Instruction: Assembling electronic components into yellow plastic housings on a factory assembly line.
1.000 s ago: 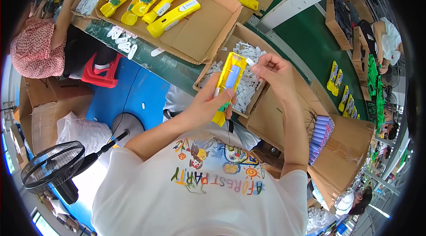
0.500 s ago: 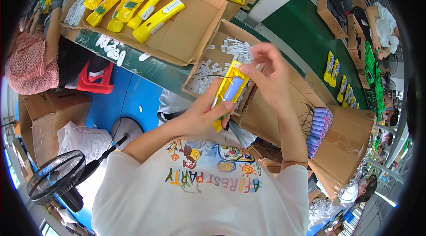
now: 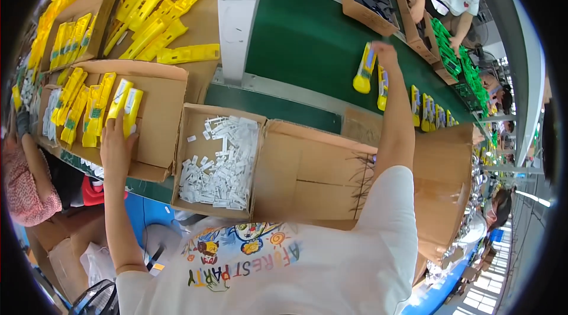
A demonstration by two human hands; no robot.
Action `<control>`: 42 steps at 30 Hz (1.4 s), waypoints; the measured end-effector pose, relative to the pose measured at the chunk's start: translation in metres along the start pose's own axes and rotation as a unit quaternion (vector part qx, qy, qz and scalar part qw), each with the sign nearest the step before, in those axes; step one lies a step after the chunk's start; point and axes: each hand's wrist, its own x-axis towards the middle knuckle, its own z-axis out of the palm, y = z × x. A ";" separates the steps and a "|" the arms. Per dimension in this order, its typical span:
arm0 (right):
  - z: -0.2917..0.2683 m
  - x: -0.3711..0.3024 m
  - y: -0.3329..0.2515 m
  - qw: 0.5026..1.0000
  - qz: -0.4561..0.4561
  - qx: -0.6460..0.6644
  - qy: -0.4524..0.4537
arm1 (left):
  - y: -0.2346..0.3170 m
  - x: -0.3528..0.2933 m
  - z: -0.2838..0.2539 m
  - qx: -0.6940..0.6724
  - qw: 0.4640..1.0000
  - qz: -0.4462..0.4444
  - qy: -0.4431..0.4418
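My right hand (image 3: 386, 53) reaches far out over the green belt. Its blurred fingers close at the top end of a yellow flashlight housing (image 3: 363, 72) that has a purple cylindrical battery inside. My left hand (image 3: 116, 146) is in the cardboard box (image 3: 158, 96) at left, fingers and thumb around the lower end of a yellow flashlight housing (image 3: 134, 105) with a white panel. Beside it lies a similar yellow housing (image 3: 120, 95). Further left in that box are several open yellow housing halves (image 3: 94, 108) with green circuit boards.
A small box of white plastic pieces (image 3: 222, 164) stands between my arms. Right of it, a larger cardboard box (image 3: 290, 167) holds dark wires (image 3: 364, 173). A grey post (image 3: 239, 19) rises beyond. More filled yellow housings (image 3: 427, 112) line the belt; co-workers sit nearby.
My hands have parted. The right has carried the battery-filled housing from in front of me out to the belt; the left has let go of it and moved left into the box of housings.
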 end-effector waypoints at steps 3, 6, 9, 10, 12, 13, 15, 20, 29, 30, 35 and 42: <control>0.008 -0.010 -0.024 0.983 0.057 -0.173 0.014 | -0.014 -0.004 -0.005 -0.082 0.997 0.007 -0.011; -0.032 -0.036 -0.110 0.986 -0.084 -0.046 0.137 | -0.005 -0.013 -0.020 -0.710 0.692 -0.133 0.001; -0.068 -0.147 -0.269 0.952 -0.100 0.266 -0.111 | 0.080 -0.035 -0.045 -0.897 0.397 -0.095 -0.168; -0.072 -0.184 -0.308 0.937 -0.117 0.295 -0.146 | 0.115 -0.046 -0.051 -0.904 0.346 -0.118 -0.221; -0.081 -0.238 -0.373 0.926 -0.356 0.121 -0.041 | 0.158 -0.057 -0.051 -0.906 0.224 -0.102 -0.345; -0.085 -0.252 -0.382 0.872 -0.489 -0.036 -0.003 | 0.167 -0.062 -0.047 -0.890 0.195 -0.088 -0.402; -0.065 -0.265 -0.372 0.864 -0.489 0.063 -0.097 | 0.174 -0.072 -0.049 -0.886 0.271 -0.146 -0.347; -0.054 -0.290 -0.369 0.849 -0.192 0.431 -0.237 | 0.172 -0.089 -0.048 -0.899 0.303 -0.135 -0.287; -0.045 -0.319 -0.398 0.919 -0.017 0.387 -0.076 | 0.181 -0.110 -0.042 -0.695 0.683 0.124 -0.185; -0.042 -0.328 -0.400 0.953 -0.038 0.301 0.013 | 0.181 -0.108 -0.043 -0.730 0.639 0.080 -0.228; -0.033 -0.344 -0.367 0.944 -0.225 0.237 0.035 | 0.195 -0.110 -0.022 -0.726 0.636 0.080 -0.248; -0.121 -0.371 -0.202 0.938 0.081 -0.251 -0.225 | 0.190 -0.115 -0.032 -0.766 0.553 0.119 -0.304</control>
